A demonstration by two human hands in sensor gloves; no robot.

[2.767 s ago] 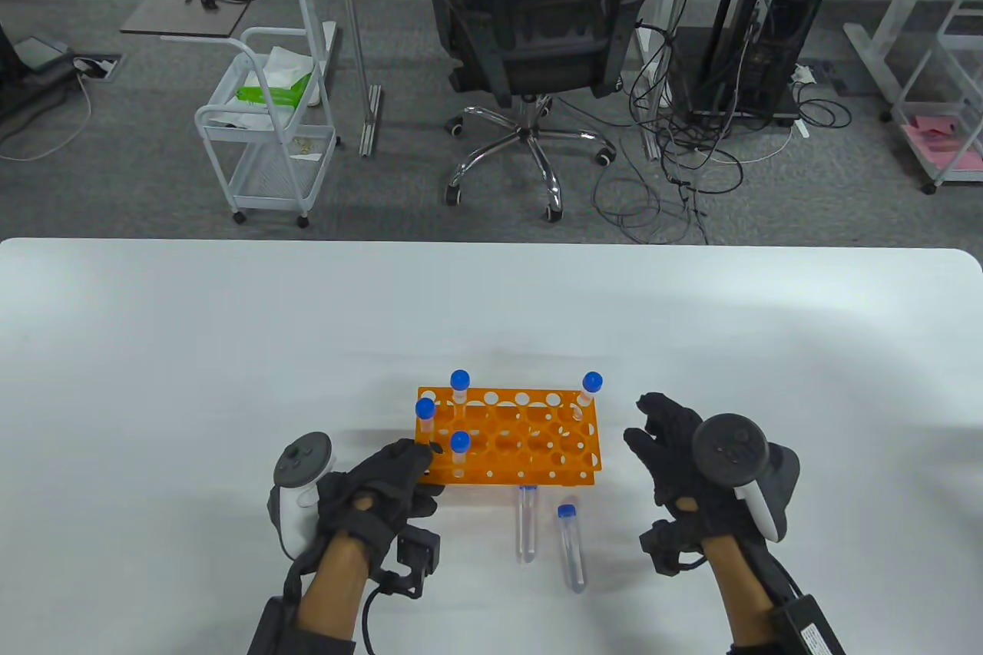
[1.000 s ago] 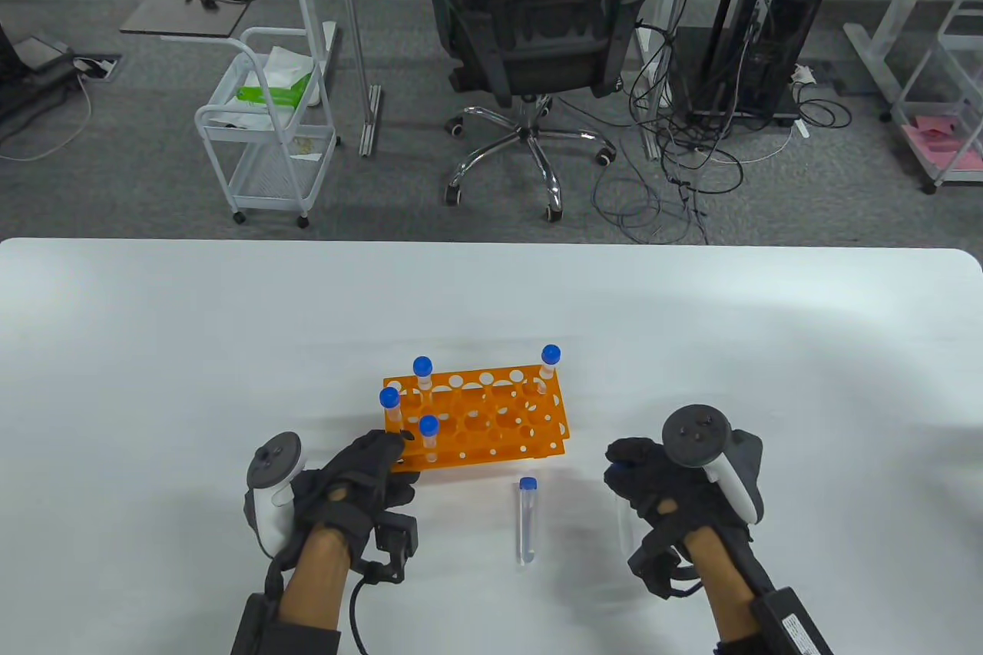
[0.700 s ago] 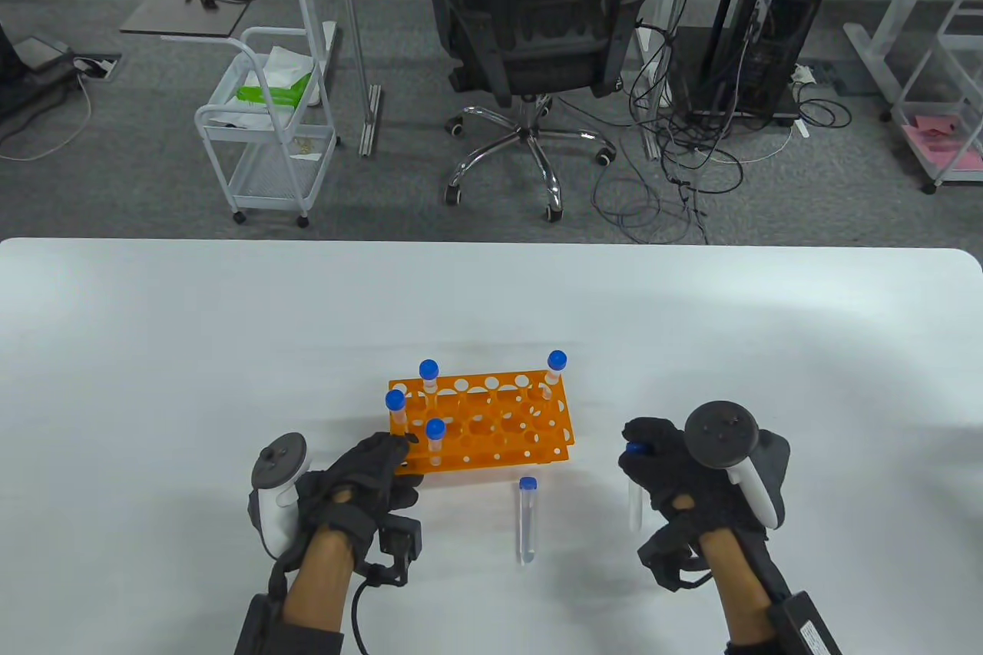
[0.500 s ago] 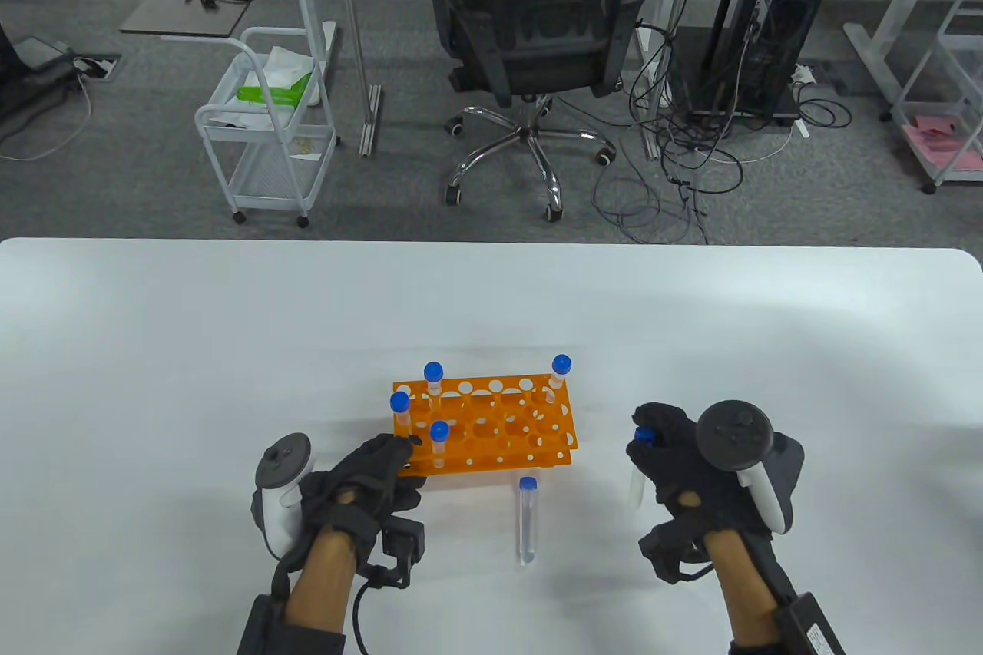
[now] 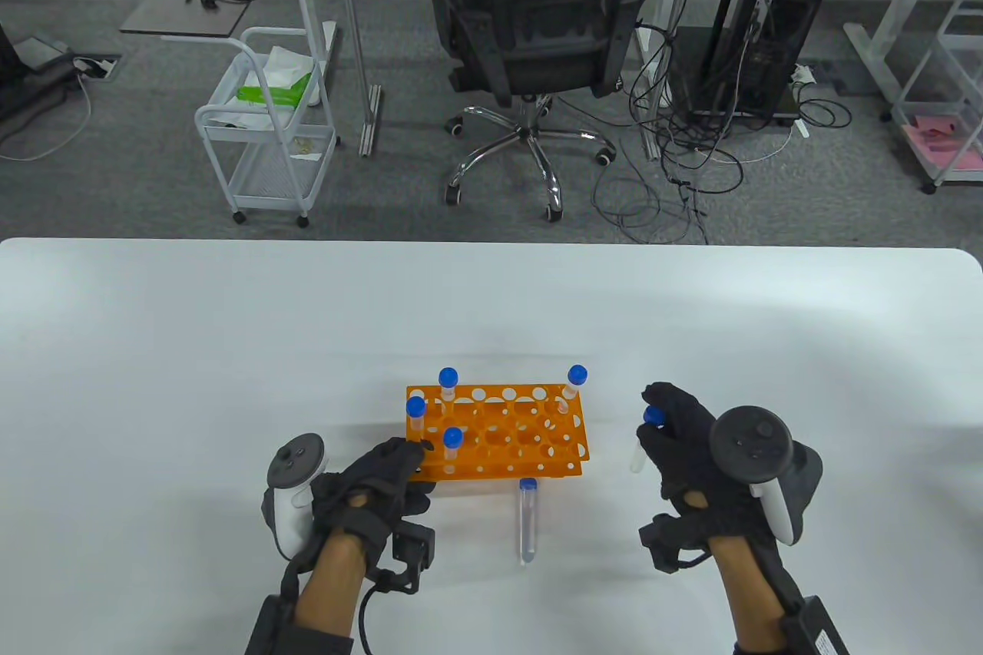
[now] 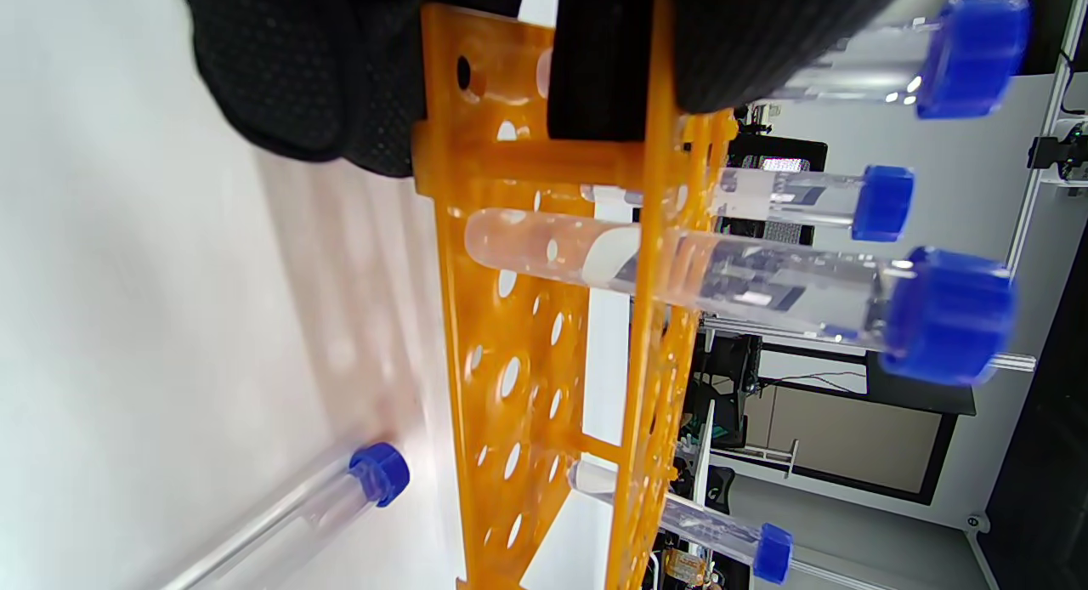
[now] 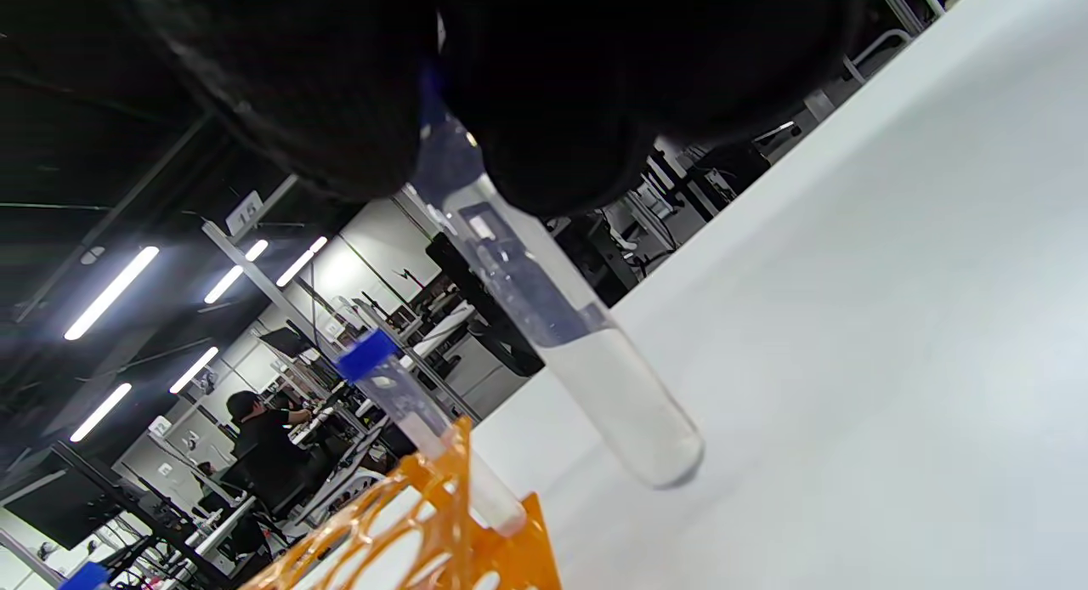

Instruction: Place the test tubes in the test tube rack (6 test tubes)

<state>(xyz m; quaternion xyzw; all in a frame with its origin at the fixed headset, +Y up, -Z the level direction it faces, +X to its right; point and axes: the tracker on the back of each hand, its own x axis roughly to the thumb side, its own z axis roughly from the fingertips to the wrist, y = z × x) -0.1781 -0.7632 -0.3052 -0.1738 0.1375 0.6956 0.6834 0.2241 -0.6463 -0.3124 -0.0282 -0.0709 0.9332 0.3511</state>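
The orange rack (image 5: 503, 440) stands on the white table and holds several clear tubes with blue caps, among them one at its far right corner (image 5: 574, 382) and one near its front left (image 5: 452, 446). My left hand (image 5: 384, 482) grips the rack's front left corner; in the left wrist view the fingers (image 6: 612, 54) clamp the orange rack (image 6: 527, 318). My right hand (image 5: 683, 440) holds a capped tube (image 5: 643, 440) upright by its top, right of the rack and above the table; the right wrist view shows this tube (image 7: 561, 352) hanging from the fingers. One more tube (image 5: 527, 521) lies in front of the rack.
The white table (image 5: 153, 378) reaches the far edge, with a black office chair (image 5: 537, 33) and a white cart (image 5: 269, 125) on the floor beyond. The lying tube also shows in the left wrist view (image 6: 323, 505).
My right hand picked a lying tube off the table, raised it upright and moved it up toward the rack's right end. The rack shifted left, then back to the right under my left hand.
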